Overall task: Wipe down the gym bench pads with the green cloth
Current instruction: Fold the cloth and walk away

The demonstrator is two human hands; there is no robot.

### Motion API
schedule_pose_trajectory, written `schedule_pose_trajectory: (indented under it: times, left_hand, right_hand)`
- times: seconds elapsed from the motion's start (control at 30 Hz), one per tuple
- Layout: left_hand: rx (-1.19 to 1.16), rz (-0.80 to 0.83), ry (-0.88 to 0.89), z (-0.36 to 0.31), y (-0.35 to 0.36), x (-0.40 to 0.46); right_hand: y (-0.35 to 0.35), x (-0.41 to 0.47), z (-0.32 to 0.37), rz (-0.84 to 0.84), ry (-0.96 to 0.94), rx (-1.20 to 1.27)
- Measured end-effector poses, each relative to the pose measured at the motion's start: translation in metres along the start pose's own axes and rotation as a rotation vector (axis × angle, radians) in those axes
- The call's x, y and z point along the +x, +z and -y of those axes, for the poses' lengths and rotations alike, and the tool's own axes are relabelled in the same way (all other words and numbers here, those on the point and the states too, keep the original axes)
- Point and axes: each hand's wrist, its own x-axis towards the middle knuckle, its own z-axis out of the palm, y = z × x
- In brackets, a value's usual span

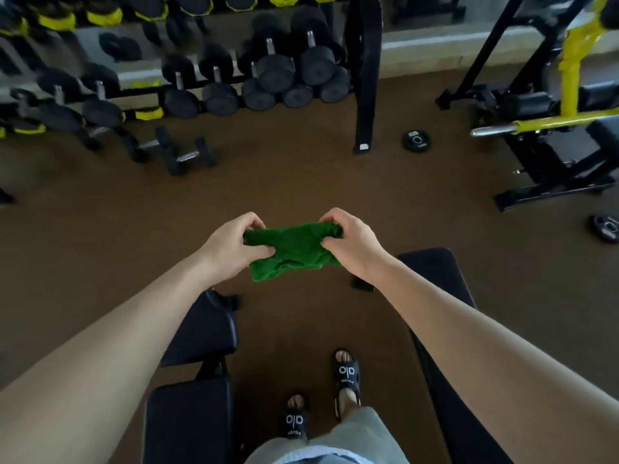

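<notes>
Green cloth [292, 250], bunched and crumpled, is held up in the air between two bare hands, above a brown floor [301, 182]. Left hand [231, 244] grips the cloth's left edge, its fingers [249, 221] curled over the fabric and thumb pinching from beneath. Right hand [351, 241] grips the right edge the same way, fingers closed around a gathered fold. Both arms reach forward from the bottom corners.

Below the arms stand black padded benches: one bench pad [201, 333] on the left, in two sections, and a longer bench pad [438, 279] on the right. The cloth touches neither. Between them, the person's feet wear black slide sandals [346, 371]. Farther off, a rack of black dumbbells [274, 72] lines the wall, and a black and yellow machine [549, 105] stands at right.
</notes>
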Motion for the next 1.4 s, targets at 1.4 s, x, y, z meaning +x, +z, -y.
schedule_pose_trajectory:
  times: [1.4]
  left_hand:
    - [-0.105,-0.488,-0.557,0.314,-0.494,0.273]
  right_hand:
    - [0.367,0.635,0.416,0.797,-0.671,-0.721]
